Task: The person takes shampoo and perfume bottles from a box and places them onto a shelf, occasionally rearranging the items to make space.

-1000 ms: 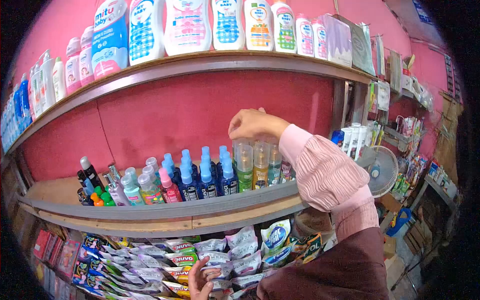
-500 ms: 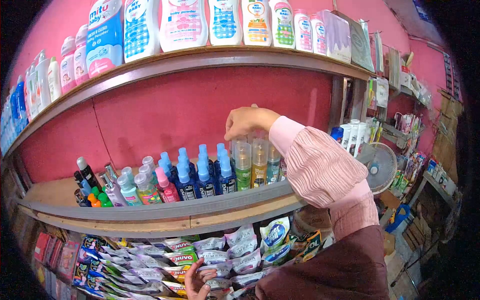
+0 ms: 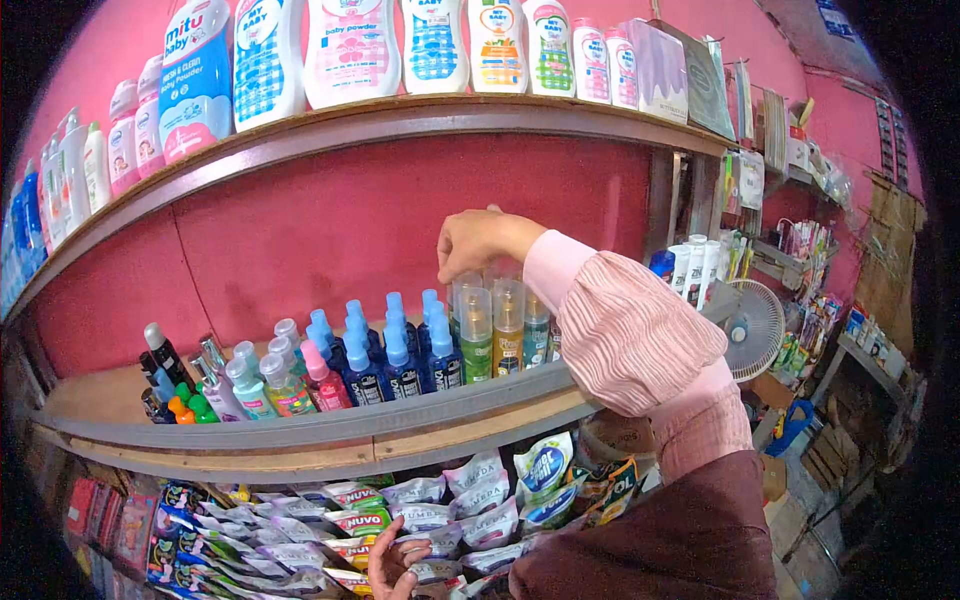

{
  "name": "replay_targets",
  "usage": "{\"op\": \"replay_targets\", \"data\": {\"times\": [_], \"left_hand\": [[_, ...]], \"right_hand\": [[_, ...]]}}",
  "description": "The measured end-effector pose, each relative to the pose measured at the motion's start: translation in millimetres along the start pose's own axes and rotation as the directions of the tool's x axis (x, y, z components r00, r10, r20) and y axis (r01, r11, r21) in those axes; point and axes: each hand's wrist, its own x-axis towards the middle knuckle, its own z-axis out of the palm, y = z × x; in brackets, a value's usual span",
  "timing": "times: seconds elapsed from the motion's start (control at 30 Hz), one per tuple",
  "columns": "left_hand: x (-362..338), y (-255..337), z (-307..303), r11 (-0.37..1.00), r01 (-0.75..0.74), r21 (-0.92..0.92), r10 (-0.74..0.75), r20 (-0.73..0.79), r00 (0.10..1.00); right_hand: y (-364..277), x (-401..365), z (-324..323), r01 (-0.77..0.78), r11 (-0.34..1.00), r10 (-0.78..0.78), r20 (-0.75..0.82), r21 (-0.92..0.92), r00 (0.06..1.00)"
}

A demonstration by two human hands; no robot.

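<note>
My right hand reaches over the shelf in a pink ruffled sleeve. Its fingers bend down at the tops of the back-row bottles, behind the green spray bottle with a clear cap. The fingertips are close to a clear cap; what they grip, if anything, is hidden. Beside the green one stand an amber spray bottle and a teal bottle. Dark blue spray bottles with light blue caps stand to the left. Low in the view, my left hand is open, fingers loosely apart, before the packed pouches.
An upper shelf carries baby powder bottles. Small bottles, including a pink-capped one, fill the left of the middle shelf. A fan stands at the right, near white bottles.
The view has shifted slightly, so the shelves appear a little further left. My right hand stays over the same bottles, and my left hand has hardly moved.
</note>
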Motion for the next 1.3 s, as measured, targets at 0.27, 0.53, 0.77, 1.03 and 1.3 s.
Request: {"op": "replay_targets", "data": {"times": [0.27,0.53,0.77,1.03,1.3], "left_hand": [[4,-4,4,0.998,0.033,-0.053,-0.032,0.012,0.999],[12,-1,38,0.928,0.356,-0.108,-0.287,0.398,0.871],[-10,-56,52,0.899,0.429,-0.084,-0.299,0.598,0.743],[-85,-41,108,0.847,0.508,-0.155,-0.180,0.816,0.550],[-203,-31,140,0.649,0.761,0.011,-0.236,0.953,0.188]], "right_hand": [[12,-21,-19,0.093,0.987,-0.066,-0.192,0.133,0.979],[22,-142,32,0.345,0.928,-0.140,-0.723,0.143,0.676],[-12,-291,139,0.303,0.913,-0.007,-0.734,0.272,0.679],[-61,-482,300,0.078,0.233,0.852,-0.242,0.969,0.465],[-208,-739,298,0.048,0.151,0.913,-0.120,0.987,-0.391]]}}
